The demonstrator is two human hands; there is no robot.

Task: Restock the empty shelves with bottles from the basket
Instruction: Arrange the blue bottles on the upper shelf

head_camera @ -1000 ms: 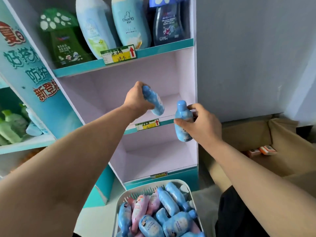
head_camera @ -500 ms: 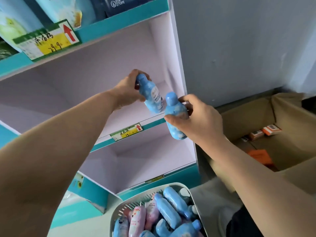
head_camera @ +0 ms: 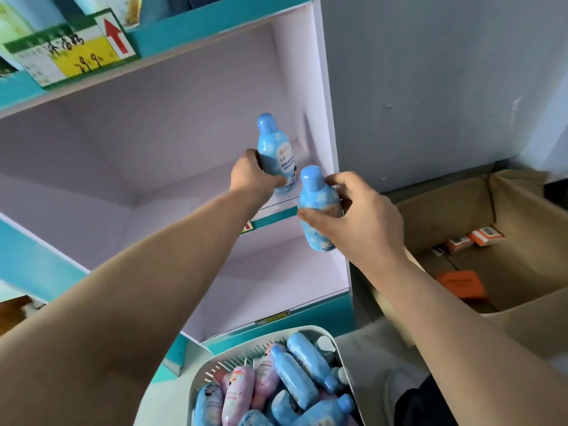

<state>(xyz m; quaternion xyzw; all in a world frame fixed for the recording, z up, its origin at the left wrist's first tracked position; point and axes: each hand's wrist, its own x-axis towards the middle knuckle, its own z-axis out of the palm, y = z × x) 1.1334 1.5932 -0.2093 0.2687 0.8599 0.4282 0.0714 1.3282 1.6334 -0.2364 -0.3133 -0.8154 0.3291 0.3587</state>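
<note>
Head view: one camera looks down past both forearms at a shelving unit, with a basket below it.
Left hand: reaches into the middle shelf. The thumb and fingers wrap the lower body of the first blue bottle.
First blue bottle: upright, cap up, label towards the camera. It stands near the right rear corner of the middle shelf. Its base is at the shelf floor, but contact cannot be confirmed.
Right hand: in front of the unit's right edge. The thumb lies across the front and the fingers curl round behind, gripping the second blue bottle.
Second blue bottle: roughly upright, cap up, held in the air just outside the shelf's teal front lip. It is near the first bottle but apart from it.
Middle shelf: pale lilac floor and walls.
Lower shelf: same lilac interior, directly beneath, partly hidden by the arms.
Top shelf: its teal lip carries a yellow and white price tag with a red arrow.
Basket: white and slatted, at the bottom of the frame in front of the unit. It holds blue bottles and pink bottles piled on their sides.
Cardboard box: open, to the right of the unit, below a grey wall. Orange packets lie inside.
</note>
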